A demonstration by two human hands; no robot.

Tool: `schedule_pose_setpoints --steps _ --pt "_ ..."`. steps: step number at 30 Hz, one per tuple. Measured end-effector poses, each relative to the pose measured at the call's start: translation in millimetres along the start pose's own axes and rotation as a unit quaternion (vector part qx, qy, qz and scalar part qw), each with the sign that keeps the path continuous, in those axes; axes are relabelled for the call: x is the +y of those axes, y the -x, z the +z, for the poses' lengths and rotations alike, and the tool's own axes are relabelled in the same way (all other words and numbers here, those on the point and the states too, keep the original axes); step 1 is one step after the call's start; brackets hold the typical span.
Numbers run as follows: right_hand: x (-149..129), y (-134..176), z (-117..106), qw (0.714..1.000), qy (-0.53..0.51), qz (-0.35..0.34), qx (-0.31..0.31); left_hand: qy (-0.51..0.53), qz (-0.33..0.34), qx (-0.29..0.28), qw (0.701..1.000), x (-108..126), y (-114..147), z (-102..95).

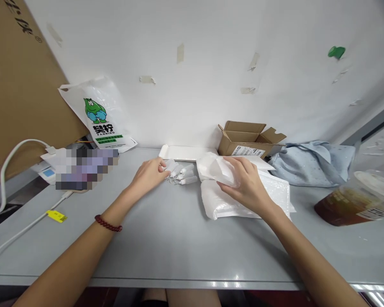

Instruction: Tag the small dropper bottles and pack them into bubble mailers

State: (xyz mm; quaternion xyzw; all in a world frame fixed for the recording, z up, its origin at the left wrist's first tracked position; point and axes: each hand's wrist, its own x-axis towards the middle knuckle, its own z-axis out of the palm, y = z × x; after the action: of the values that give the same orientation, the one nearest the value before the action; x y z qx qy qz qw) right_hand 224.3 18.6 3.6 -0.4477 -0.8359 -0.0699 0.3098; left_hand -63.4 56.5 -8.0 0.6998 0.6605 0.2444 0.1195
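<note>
My right hand grips a crumpled, translucent white bag, thumb below and fingers above. White bubble mailers lie flat beneath it on the grey table. To the left is a small pile of slim white pieces with metal rings, which look like key tags. At that pile's left edge is my left hand, its fingers curled and its thumb near the index finger. Its fingertips meet the pile, and what they pinch, if anything, is too small to make out.
A flat white box and an open cardboard box stand against the wall. Rightward are a blue cloth and a drink cup. On the left are a printed white bag, a blurred phone-like object and a white cable.
</note>
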Motion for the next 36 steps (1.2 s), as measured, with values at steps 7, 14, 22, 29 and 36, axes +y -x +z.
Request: schedule_pose_setpoints --steps 7,14,22,29,36 --pt "0 1 7 0.999 0.02 0.001 -0.036 -0.011 -0.026 0.028 0.999 2 1 22.7" --pt "-1 0 8 0.998 0.018 0.004 -0.055 0.027 -0.044 0.041 0.998 0 -2 20.4" --pt "-3 1 8 0.997 0.024 0.008 -0.069 0.388 -0.005 0.087 0.918 33 17 -4.6" --pt "-2 1 10 0.997 0.023 -0.002 -0.075 0.387 0.052 -0.082 0.917 63 47 22.7" --pt "-2 2 13 0.996 0.024 -0.031 -0.074 0.349 0.071 -0.057 0.933 60 49 34.8"
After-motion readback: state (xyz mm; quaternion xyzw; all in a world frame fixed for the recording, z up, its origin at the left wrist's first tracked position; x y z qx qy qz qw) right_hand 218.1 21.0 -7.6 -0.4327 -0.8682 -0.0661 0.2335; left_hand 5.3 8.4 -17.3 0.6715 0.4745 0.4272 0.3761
